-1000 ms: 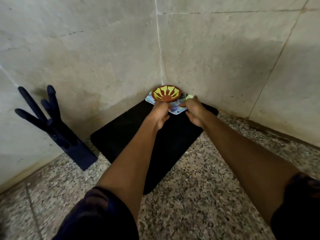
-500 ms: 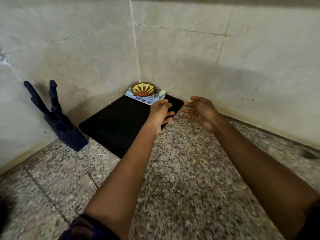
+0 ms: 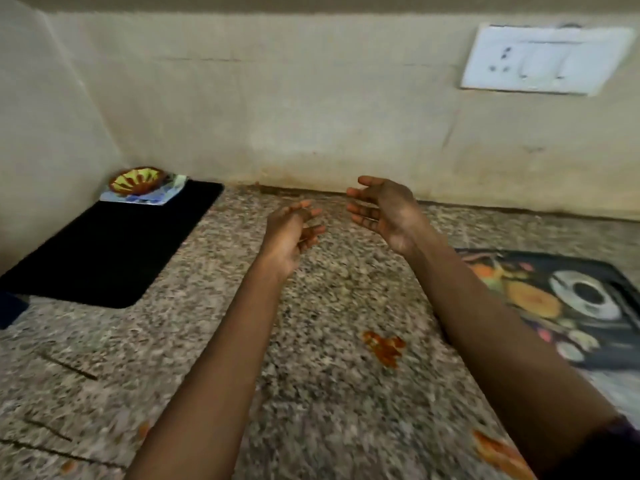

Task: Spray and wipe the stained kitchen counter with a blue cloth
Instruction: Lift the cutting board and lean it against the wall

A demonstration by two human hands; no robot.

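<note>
The fingers (image 3: 313,212) of the left hand (image 3: 289,233) are loosely curled and hold nothing; the fingers (image 3: 360,214) of the right hand (image 3: 386,211) are spread and equally empty. Both hands hover above the tabletop (image 3: 311,306), palms turned toward each other, a small gap between them.

Taking the orange-red stain (image 3: 383,345) as landmark: it lies nearer the person than both hands, under the right forearm, a wet-looking blotch with ragged edges. More orange smears (image 3: 498,452) sit nearer still and to its right. Neither spray bottle nor blue cloth is in view, so the step in hand is probably fetching them. Done well, that means spraying straight onto the blotch, letting it soak, then wiping inward so the sauce does not spread.

The tabletop is speckled granite, hard and polished, so it should clean easily. Right of the stain lies a flat printed mat (image 3: 571,306); far left of it a black mat (image 3: 114,244) with rounded corners carries a small painted bowl (image 3: 136,180).
</note>
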